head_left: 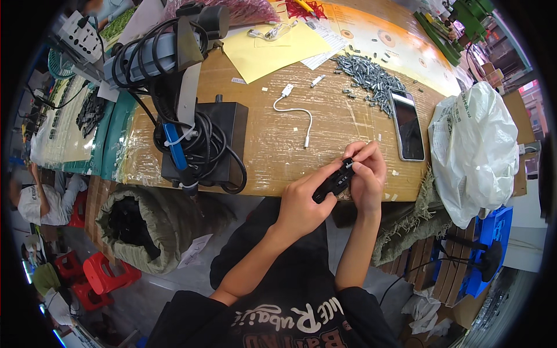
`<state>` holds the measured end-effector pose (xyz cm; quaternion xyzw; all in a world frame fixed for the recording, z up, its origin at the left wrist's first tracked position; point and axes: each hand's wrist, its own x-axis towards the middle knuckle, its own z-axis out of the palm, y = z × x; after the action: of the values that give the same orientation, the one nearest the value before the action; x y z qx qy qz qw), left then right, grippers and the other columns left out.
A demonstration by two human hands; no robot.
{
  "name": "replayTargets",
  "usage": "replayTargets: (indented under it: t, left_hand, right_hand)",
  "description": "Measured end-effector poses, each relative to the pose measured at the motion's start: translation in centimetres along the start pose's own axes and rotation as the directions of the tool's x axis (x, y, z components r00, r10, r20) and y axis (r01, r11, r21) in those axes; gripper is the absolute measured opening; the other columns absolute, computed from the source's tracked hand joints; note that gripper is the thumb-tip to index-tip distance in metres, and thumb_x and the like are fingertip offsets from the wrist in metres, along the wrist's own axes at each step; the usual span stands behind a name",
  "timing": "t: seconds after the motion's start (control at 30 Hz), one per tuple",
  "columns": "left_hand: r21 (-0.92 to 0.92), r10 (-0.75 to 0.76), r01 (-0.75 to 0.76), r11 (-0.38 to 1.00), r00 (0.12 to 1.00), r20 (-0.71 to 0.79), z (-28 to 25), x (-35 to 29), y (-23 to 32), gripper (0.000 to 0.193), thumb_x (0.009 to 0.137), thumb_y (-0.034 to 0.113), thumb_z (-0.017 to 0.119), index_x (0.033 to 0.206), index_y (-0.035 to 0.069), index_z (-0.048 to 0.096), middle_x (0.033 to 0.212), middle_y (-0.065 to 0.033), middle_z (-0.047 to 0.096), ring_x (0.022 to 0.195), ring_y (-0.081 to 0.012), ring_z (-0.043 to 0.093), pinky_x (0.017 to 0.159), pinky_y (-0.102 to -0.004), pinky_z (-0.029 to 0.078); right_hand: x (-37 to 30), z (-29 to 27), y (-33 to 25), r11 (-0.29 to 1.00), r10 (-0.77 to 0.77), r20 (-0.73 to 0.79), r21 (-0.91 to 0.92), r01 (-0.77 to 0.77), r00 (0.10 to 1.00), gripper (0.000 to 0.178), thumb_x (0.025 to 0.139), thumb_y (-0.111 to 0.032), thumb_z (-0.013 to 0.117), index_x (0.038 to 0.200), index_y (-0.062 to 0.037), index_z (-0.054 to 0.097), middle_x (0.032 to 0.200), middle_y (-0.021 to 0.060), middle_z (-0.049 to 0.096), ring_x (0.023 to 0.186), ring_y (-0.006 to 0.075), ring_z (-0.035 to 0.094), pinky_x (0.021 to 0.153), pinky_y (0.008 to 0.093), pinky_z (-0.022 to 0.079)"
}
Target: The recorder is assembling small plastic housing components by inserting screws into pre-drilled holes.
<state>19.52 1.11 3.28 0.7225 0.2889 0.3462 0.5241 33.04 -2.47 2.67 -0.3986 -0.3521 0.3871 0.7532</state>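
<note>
My left hand [303,202] is closed around a small black plastic device [335,187] with pale print on it, just over the table's near edge. At the device's upper end, the fingers of my right hand [368,177] pinch it, and a small whitish spot shows by the fingertips. Much of the device is covered by my fingers, so its exact kind cannot be made out. Beyond my hands, a short white USB cable [310,119] lies curved on the table [264,156]. A small white connector piece [317,80] rests above it.
Small grey metal parts [371,78] lie heaped near a phone [408,124]. A white plastic bag [476,151] hangs over the right side. To the left stand a black box [232,124] and a blue-handled tool [174,145] with coiled cable. Yellow paper [272,52] lies behind; a sack [133,232] stands below.
</note>
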Motion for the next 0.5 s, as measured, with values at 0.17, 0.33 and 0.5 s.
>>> replayTargets:
  t: [0.17, 0.33, 0.5]
  left_hand:
    - [-0.007, -0.006, 0.006, 1.000, 1.000, 0.009, -0.08, 0.10, 0.00, 0.046, 0.065, -0.001, 0.057, 0.110, 0.005, 0.053, 0.098, -0.0131, 0.060, 0.086, -0.0201, 0.060, 0.074, -0.0281, 0.046]
    - [-0.022, -0.010, 0.010, 1.000, 1.000, 0.017, -0.12, 0.16, -0.06, 0.046, 0.064, -0.002, 0.057, 0.110, 0.004, 0.052, 0.100, -0.0139, 0.059, 0.089, -0.0210, 0.060, 0.076, -0.0283, 0.045]
    - [0.013, 0.000, 0.000, 1.000, 1.000, 0.011, -0.05, 0.06, -0.10, 0.047, 0.064, -0.002, 0.056, 0.111, 0.004, 0.052, 0.101, -0.0143, 0.059, 0.092, -0.0232, 0.059, 0.076, -0.0288, 0.045]
  right_hand:
    - [0.04, -0.38, 0.38, 1.000, 0.006, 0.008, 0.004, -0.006, 1.000, 0.010, 0.070, -0.001, 0.051, 0.077, -0.0027, 0.043, 0.086, 0.0124, 0.050, 0.077, 0.0143, 0.048, 0.073, 0.0263, 0.039]
    - [0.05, -0.33, 0.54, 1.000, 0.023, -0.014, 0.006, -0.023, 1.000, 0.011, 0.071, 0.000, 0.051, 0.077, -0.0029, 0.043, 0.086, 0.0125, 0.051, 0.078, 0.0144, 0.049, 0.073, 0.0260, 0.041]
    - [-0.07, -0.17, 0.66, 0.997, 0.002, -0.020, -0.072, -0.003, 1.000, 0.011, 0.074, 0.002, 0.052, 0.078, -0.0027, 0.043, 0.087, 0.0114, 0.051, 0.078, 0.0139, 0.050, 0.072, 0.0265, 0.041]
